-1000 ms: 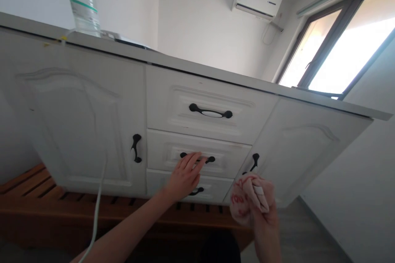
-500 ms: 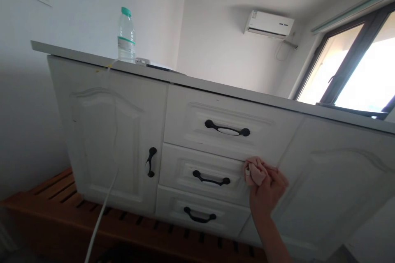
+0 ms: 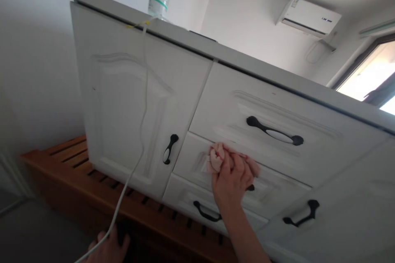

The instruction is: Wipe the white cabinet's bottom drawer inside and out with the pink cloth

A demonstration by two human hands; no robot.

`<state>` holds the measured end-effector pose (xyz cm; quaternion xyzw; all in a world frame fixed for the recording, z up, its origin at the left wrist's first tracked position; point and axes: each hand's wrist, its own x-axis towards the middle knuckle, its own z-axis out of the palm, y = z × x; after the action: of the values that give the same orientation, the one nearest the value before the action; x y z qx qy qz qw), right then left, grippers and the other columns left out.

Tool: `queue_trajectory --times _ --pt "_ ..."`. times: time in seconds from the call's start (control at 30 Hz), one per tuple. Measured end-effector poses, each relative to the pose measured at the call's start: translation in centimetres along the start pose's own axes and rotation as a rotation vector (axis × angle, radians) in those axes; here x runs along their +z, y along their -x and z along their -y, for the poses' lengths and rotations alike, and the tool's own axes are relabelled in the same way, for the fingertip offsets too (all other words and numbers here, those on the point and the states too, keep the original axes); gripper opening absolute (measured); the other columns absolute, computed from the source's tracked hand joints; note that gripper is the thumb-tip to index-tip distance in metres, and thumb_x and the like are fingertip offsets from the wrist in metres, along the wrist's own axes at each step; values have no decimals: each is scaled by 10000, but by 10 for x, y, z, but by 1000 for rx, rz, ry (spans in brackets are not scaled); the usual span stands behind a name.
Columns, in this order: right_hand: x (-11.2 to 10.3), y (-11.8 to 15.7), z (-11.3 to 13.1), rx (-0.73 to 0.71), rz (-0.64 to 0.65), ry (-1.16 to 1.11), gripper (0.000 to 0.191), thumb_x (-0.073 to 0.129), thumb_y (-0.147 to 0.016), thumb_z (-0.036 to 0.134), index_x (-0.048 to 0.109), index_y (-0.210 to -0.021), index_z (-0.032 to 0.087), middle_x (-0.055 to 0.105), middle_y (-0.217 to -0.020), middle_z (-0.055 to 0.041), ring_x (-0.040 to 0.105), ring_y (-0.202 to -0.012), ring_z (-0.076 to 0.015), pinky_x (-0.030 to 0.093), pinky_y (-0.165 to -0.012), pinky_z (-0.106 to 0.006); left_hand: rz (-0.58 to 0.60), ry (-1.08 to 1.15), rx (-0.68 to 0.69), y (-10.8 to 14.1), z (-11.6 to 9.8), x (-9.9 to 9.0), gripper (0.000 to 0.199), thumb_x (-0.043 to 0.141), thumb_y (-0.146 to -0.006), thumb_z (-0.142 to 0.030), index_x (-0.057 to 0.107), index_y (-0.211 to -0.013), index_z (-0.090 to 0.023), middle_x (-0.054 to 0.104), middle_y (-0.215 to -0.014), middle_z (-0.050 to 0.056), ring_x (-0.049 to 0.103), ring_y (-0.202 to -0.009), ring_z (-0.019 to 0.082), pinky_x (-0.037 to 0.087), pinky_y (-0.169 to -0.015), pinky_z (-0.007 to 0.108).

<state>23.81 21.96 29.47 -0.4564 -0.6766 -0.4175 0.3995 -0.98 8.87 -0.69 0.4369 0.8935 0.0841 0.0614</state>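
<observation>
My right hand (image 3: 232, 176) is closed on a bunched pink cloth (image 3: 217, 158), pressed to the middle drawer front (image 3: 194, 152) of a white cabinet. The hand and cloth cover most of that drawer's black handle (image 3: 250, 188); only its right end shows. Above is the top drawer's black handle with a white inset (image 3: 274, 131). Low at the left, in shadow, my left hand (image 3: 106, 250) is partly in view with its fingers apart, beside something dark. A white cable (image 3: 125, 191) runs down the left door and across this hand.
A clear bottle with a green band (image 3: 159, 0) stands on the cabinet top (image 3: 101, 6), near a flat dark-edged object (image 3: 203, 36). Beneath the cabinet is a slatted wooden bench (image 3: 61, 172). An air conditioner (image 3: 310, 17) hangs on the wall, left of a window (image 3: 367, 74).
My right hand has moved the cloth leftward along the middle drawer, over its handle. My left hand has come into view at the bottom. The view has shifted and tilted.
</observation>
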Motion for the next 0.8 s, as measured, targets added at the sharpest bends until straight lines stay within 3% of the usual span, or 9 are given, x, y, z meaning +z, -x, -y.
queue_trajectory --times 0.1,0.2,0.37,0.53,0.67,0.8 --pt "12 -22 45 -35 8 -91 397 535 -949 303 605 -1335 247 609 -1255 -162 494 -1174 -332 340 -981 -539 -54 -127 39 8 -9 1 572 287 -949 -425 535 -1332 -79 637 -1115 181 615 -1033 364 417 -817 441" --pt "23 -41 80 -139 -47 -177 375 551 -959 279 612 -1329 256 655 -1238 -104 504 -1184 -274 321 -1010 -472 -93 -208 50 14 -14 5 569 265 -979 -403 489 -1385 -73 618 -1127 165 601 -1045 338 399 -809 424" --pt "32 -53 99 -251 47 -306 410 539 -988 288 547 -1393 228 640 -1331 -84 468 -1291 -254 324 -1037 -423 -162 -254 113 20 -19 6 557 239 -999 -395 503 -1365 -68 607 -1063 144 592 -999 314 379 -774 402" --pt "23 -54 67 -411 207 -341 391 465 -1032 276 501 -1421 273 607 -1397 -41 465 -1317 -211 353 -1035 -390 -183 -255 166 30 -25 1 564 225 -997 -400 498 -1358 -64 605 -1096 150 581 -1001 306 377 -768 394" --pt "4 -46 20 -471 212 -279 325 499 -1021 255 574 -1337 275 651 -1337 -38 506 -1238 -205 369 -961 -392 -174 -256 176 34 -27 2 566 245 -991 -424 511 -1347 -73 614 -1064 142 581 -994 307 376 -778 393" --pt "-20 -21 -38 -449 173 -166 279 563 -997 228 639 -1261 276 700 -1263 -31 528 -1167 -206 344 -936 -390 -157 -246 200 39 -28 3 563 260 -994 -411 492 -1371 -64 617 -1109 159 576 -1020 314 380 -794 403"
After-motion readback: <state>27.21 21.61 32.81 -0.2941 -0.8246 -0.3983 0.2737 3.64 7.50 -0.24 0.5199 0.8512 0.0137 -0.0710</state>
